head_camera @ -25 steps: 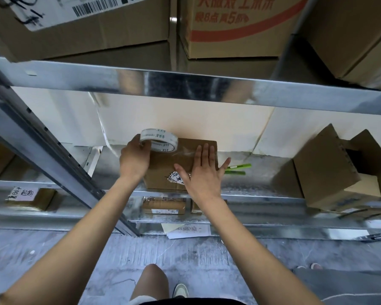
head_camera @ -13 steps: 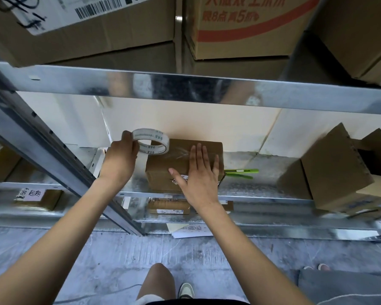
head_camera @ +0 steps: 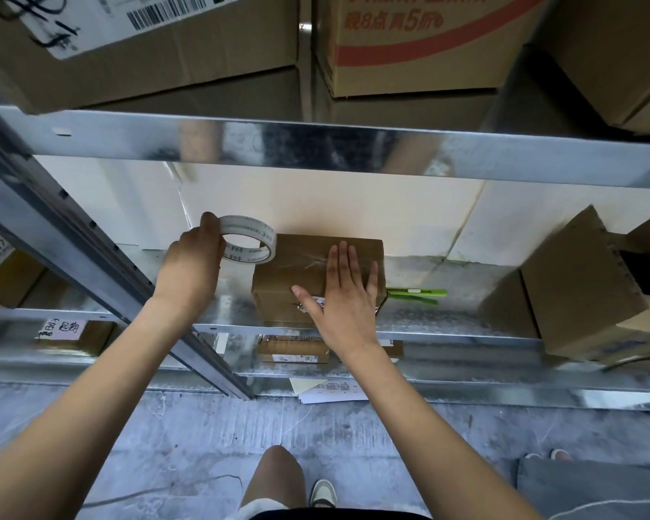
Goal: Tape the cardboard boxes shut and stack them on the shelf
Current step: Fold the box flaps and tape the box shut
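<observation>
On shelf, right hand lies flat, pinning box; left hand grips tape roll, apparently drawing tape taut.

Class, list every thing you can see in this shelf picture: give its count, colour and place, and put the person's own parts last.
small box: 1, brown, middle shelf, under the right hand
tape roll: 1, white, held beside the box's left end
green tool: 1, green, middle shelf, right of the box
open box: 1, brown, tilted, right end of the middle shelf
large boxes: at least 3, brown, top shelf
flat parcels: several, brown, lower shelf
papers: a few, white, below the lower shelf
shelf rail: 1, silver, across the top
left hand: grips the tape roll
right hand: flat on the small box
knee and shoe: bottom centre, above the grey floor
</observation>
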Demonstrator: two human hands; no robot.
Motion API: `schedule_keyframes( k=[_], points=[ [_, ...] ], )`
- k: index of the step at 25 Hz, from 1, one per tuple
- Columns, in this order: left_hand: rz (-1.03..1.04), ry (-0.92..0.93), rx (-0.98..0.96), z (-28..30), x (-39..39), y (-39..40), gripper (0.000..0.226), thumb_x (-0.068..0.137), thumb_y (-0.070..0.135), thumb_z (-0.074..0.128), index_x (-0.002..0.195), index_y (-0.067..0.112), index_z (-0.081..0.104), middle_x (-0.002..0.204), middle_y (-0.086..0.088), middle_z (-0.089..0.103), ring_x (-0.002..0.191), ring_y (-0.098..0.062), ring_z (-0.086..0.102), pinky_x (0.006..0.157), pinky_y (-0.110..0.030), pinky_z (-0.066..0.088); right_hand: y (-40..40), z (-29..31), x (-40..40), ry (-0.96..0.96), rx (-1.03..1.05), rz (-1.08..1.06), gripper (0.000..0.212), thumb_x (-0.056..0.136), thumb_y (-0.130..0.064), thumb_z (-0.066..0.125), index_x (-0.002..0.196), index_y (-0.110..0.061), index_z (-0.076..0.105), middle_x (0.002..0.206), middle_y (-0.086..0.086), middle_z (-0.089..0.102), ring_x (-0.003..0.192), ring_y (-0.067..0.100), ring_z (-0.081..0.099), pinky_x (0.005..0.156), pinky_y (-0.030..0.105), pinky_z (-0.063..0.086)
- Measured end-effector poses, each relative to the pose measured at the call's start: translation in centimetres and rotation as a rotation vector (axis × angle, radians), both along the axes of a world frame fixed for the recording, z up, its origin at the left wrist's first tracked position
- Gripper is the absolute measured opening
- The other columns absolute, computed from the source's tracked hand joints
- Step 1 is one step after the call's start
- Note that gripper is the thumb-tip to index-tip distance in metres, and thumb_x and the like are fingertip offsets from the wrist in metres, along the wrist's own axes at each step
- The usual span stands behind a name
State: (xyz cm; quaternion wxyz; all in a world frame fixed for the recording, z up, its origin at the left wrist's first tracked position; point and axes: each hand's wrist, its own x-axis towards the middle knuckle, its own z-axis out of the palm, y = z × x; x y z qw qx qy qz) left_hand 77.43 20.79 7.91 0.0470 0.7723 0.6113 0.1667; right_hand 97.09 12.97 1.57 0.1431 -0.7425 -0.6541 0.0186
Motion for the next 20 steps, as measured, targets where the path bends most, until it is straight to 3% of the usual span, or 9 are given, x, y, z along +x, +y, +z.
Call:
schedule_keyframes(
  k=[5, 12, 16, 20],
  points=[
    [0.039, 0.088, 0.006, -0.3, -1.6, 0.6, 0.004, 0.094, 0.001, 0.040, 0.097, 0.001, 0.038, 0.075, -0.026, 0.056, 0.065, -0.042, 0.052, 0.055, -0.042, 0.037, 0.0, 0.0, -0.1, -0.008, -0.001, -0.009, 0.095, 0.086, -0.074, 0.009, 0.150, -0.005, 0.016, 0.158, 0.011, 0.016, 0.147, 0.020, 0.007, 0.118, 0.052, -0.004],
    [0.156, -0.009, -0.078, -2.1, -1.6, 0.3, 0.010, 0.093, -0.006, 0.035, 0.096, 0.003, 0.037, 0.076, -0.024, 0.056, 0.064, -0.035, 0.047, 0.056, -0.041, 0.034, 0.3, 0.7, 0.2, -0.001, -0.120, 0.016, 0.084, 0.085, -0.072, 0.008, 0.152, -0.023, 0.006, 0.160, 0.008, 0.000, 0.147, 0.021, -0.009, 0.115, 0.053, -0.013],
    [0.133, 0.072, -0.088, -2.5, -1.8, 0.3, 0.017, 0.088, -0.012, 0.036, 0.099, 0.001, 0.039, 0.078, -0.024, 0.056, 0.065, -0.037, 0.051, 0.057, -0.039, 0.034, 0.2, 0.7, 0.2, -0.024, -0.127, 0.022, 0.083, 0.086, -0.072, 0.009, 0.152, -0.023, 0.004, 0.160, 0.009, -0.001, 0.147, 0.021, -0.011, 0.114, 0.054, -0.013],
    [0.192, 0.020, -0.123, -3.0, -1.3, 0.3, 0.023, 0.087, -0.015, 0.036, 0.104, 0.000, 0.040, 0.082, -0.022, 0.057, 0.064, -0.031, 0.047, 0.056, -0.038, 0.036, 0.3, 0.8, 0.3, -0.035, -0.137, 0.022, 0.083, 0.085, -0.073, 0.008, 0.152, -0.025, 0.003, 0.160, 0.009, -0.002, 0.147, 0.021, -0.012, 0.114, 0.057, -0.011]
  ],
)
